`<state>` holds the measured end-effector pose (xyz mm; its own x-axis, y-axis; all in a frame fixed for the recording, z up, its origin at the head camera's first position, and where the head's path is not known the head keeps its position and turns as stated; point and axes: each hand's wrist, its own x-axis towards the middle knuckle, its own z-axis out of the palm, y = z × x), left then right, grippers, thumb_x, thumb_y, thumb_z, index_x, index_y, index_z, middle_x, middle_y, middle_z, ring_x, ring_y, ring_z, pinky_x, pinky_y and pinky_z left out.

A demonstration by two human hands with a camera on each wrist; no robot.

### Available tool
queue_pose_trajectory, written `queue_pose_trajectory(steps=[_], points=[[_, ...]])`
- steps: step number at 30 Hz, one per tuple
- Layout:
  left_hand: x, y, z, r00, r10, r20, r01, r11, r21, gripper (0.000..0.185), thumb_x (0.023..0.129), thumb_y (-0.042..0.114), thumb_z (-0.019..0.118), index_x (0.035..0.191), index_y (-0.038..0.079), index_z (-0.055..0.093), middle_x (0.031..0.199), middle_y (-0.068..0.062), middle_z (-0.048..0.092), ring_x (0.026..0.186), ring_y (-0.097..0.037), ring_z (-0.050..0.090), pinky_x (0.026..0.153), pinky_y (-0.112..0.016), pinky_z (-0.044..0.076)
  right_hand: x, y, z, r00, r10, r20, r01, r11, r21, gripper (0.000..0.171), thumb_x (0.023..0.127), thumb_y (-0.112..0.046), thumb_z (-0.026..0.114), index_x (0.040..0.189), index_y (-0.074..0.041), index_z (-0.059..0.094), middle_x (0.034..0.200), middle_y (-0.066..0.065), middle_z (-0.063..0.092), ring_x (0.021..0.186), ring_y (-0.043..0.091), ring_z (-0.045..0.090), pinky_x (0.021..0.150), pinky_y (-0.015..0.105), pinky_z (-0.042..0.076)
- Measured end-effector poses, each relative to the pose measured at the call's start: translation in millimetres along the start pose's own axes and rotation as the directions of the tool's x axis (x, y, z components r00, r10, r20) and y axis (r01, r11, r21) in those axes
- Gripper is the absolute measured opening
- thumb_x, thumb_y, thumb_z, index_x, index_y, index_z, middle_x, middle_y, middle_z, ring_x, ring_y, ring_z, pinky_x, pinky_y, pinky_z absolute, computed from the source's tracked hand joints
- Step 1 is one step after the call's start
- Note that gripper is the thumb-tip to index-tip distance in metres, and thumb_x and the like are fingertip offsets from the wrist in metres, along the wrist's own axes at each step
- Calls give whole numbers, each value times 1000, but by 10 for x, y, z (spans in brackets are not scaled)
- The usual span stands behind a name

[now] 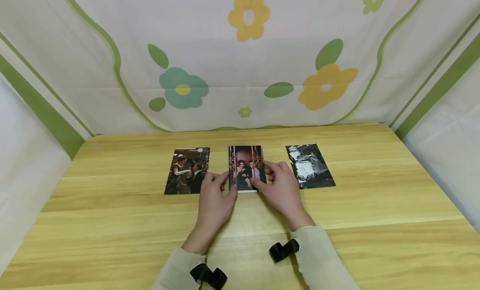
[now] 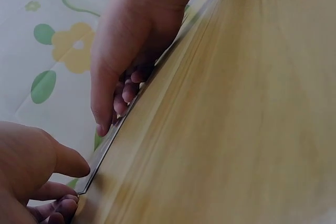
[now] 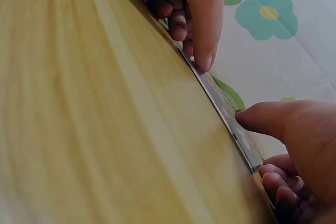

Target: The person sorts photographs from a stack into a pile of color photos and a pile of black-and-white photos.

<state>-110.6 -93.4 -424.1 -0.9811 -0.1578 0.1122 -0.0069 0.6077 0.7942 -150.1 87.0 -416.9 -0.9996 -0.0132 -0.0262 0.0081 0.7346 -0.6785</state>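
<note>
Left hand [image 1: 216, 200] and right hand [image 1: 283, 188] pinch the middle photo [image 1: 243, 165] by its sides, as I see from the head view; it lies flat or nearly so on the desk [image 1: 360, 223], between the left photo [image 1: 187, 173] and the right photo [image 1: 310, 167]. From the left wrist, the left thumb tops the photo near its corner, fingers curled by the edge. From the right wrist, the right hand grasps likewise.

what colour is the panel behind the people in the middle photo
The panel is reddish-brown, clearest in the head view.
</note>
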Motion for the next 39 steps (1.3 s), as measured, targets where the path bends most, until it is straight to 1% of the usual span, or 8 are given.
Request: queue_pose_trajectory(steps=[9, 18, 24, 30, 36, 39], points=[[-6, -4, 11, 1000, 17, 3, -17, 1000, 19, 48, 91, 9, 80, 136, -6, 70, 99, -11, 53, 91, -22, 46, 79, -34, 35, 14, -1, -14, 1000, 1, -7, -1, 1000, -1, 74, 88, -40, 88, 151, -10, 62, 113, 5, 62, 95, 21, 58, 79, 34, 45], [-18, 37, 2, 1000, 6, 21, -7, 1000, 22, 50, 90, 12, 82, 137, -4, 70, 102, -12, 55, 93, -22, 47, 79, -33, 37, 25, 1, -37, 1000, -4, -16, 4, 1000, 8, 71, 89, -35, 87, 149, -5, 63, 112, 7, 62, 96, 21, 60, 82, 34, 47], [-16, 38, -4, 1000, 17, 23, -18, 999, 28, 54, 89, 15, 84, 137, -6, 69, 102, -12, 55, 92, -22, 47, 80, -33, 37, 27, -8, -33, 1000, 5, -17, -5, 1000, 18, 70, 90, -35, 86, 148, -4, 63, 113, 8, 61, 97, 22, 59, 83, 34, 47], [-29, 34, -15, 999, 5, 35, -6, 1000, 23, 56, 88, 13, 84, 138, -5, 68, 103, -12, 55, 93, -22, 47, 81, -33, 38, 20, -10, -15, 999, 27, -19, -27, 999, 28, 67, 91, -33, 85, 147, -5, 64, 113, 7, 60, 97, 21, 57, 83, 35, 46], [-23, 40, -32, 999, 22, 30, -22, 1000, 18, 55, 88, 12, 84, 138, -6, 68, 103, -12, 56, 94, -22, 48, 81, -33, 38, 20, -7, 0, 999, 19, -37, -18, 999, 35, 63, 91, -31, 85, 145, -6, 66, 112, 6, 60, 96, 21, 57, 82, 34, 46], [-27, 37, -37, 999, 19, 33, -19, 1000, 17, 55, 88, 11, 84, 138, -6, 68, 103, -13, 56, 94, -23, 48, 81, -33, 38, 19, -5, 8, 999, 16, -41, -14, 999, 38, 62, 90, -31, 85, 144, -7, 66, 112, 6, 61, 95, 21, 57, 81, 34, 46]])
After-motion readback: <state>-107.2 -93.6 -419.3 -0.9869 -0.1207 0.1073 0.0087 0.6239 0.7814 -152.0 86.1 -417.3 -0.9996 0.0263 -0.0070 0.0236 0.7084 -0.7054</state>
